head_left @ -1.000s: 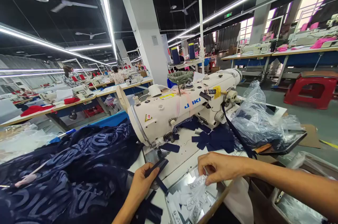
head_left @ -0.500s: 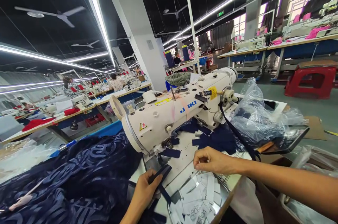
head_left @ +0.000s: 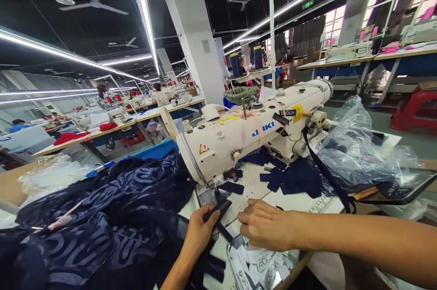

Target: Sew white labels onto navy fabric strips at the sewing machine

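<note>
My left hand [head_left: 201, 228] pinches a dark navy strip [head_left: 222, 210] just in front of the needle area of a white sewing machine [head_left: 239, 130]. To its right my right hand [head_left: 261, 224] is closed, palm down, above the near edge of the machine bed; what its fingers hold, if anything, is hidden. Below it a metal tray [head_left: 229, 253] holds white printed labels [head_left: 269, 267]. Dark navy patterned fabric [head_left: 112, 231] is heaped to the left of my left hand. Short navy pieces [head_left: 293, 180] lie on the bed behind my right hand.
Clear plastic bags [head_left: 355, 144] and a black tray [head_left: 409, 190] with an orange-handled tool are at the right. A thread stand [head_left: 272, 21] rises behind the machine. A red stool [head_left: 414, 110] stands at far right; other people sit at machines in the left background.
The camera view has shifted, so the machine appears farther right. My right hand has come closer to my left hand and turned palm down over the label tray's edge. My left hand still pinches the strip.
</note>
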Action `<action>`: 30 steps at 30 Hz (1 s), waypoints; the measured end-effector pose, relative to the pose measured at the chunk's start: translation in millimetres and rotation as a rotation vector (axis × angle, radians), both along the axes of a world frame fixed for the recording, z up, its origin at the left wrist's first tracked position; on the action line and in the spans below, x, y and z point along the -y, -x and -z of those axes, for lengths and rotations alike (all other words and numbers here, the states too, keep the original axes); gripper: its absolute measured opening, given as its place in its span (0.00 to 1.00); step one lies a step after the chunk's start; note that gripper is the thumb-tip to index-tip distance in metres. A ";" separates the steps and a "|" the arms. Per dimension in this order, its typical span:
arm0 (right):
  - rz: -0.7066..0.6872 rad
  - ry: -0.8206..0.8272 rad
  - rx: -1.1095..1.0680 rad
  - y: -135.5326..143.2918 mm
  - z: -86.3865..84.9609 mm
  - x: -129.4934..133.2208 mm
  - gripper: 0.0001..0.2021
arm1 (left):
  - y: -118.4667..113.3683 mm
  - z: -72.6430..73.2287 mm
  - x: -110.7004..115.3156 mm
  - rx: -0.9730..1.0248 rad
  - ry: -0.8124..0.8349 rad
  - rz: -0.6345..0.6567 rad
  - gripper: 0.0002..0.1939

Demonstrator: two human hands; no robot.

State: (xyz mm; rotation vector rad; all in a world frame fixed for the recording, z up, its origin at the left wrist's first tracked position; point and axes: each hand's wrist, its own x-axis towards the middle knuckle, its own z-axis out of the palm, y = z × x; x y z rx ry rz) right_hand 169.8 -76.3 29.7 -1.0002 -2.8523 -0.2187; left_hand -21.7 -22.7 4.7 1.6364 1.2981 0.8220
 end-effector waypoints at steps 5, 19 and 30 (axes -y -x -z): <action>-0.065 -0.156 0.051 12.1 13.2 6.8 0.06 | -1.4 0.4 2.8 0.052 -0.017 -0.013 0.19; 0.316 0.787 -1.194 12.3 -1.5 -15.0 0.03 | -0.8 -1.5 13.8 0.344 -0.002 -0.129 0.25; 0.311 0.693 -1.480 51.5 5.9 -32.2 0.07 | 2.1 -13.2 24.4 0.457 0.018 -0.095 0.23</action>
